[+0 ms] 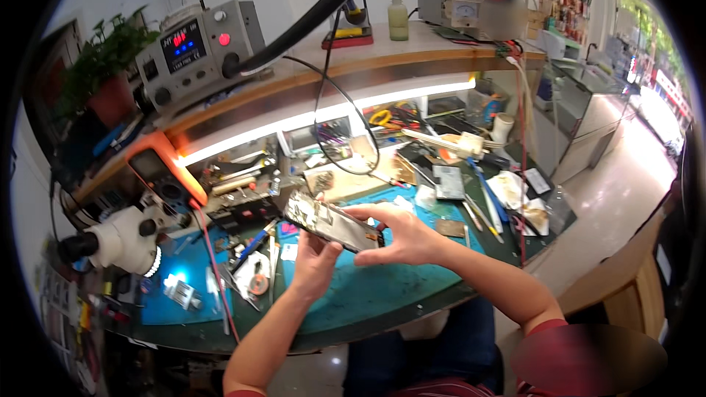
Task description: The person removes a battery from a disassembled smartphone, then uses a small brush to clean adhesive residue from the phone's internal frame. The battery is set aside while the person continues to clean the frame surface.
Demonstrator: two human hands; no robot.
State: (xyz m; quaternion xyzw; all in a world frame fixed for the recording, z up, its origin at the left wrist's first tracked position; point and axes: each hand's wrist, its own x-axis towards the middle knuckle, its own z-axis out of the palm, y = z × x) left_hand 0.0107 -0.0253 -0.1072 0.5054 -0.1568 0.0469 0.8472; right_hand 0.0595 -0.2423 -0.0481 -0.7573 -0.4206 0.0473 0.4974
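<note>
An opened phone [331,224] with bare silver innards and a dark edge is held tilted above the blue work mat [390,283]. My left hand [312,265] grips it from below on the left, its thumb at the lower edge and fingertips partly hidden behind it. My right hand [393,231] is closed round the phone's right end, fingers along the far edge and thumb at the near edge.
A white microscope [118,246] and orange multimeter [165,173] stand left. Tools and parts [471,213] crowd the bench. Power units [195,55], a potted plant [110,81] and a bottle [398,18] line the shelf. A thick black tube [309,18] arches overhead.
</note>
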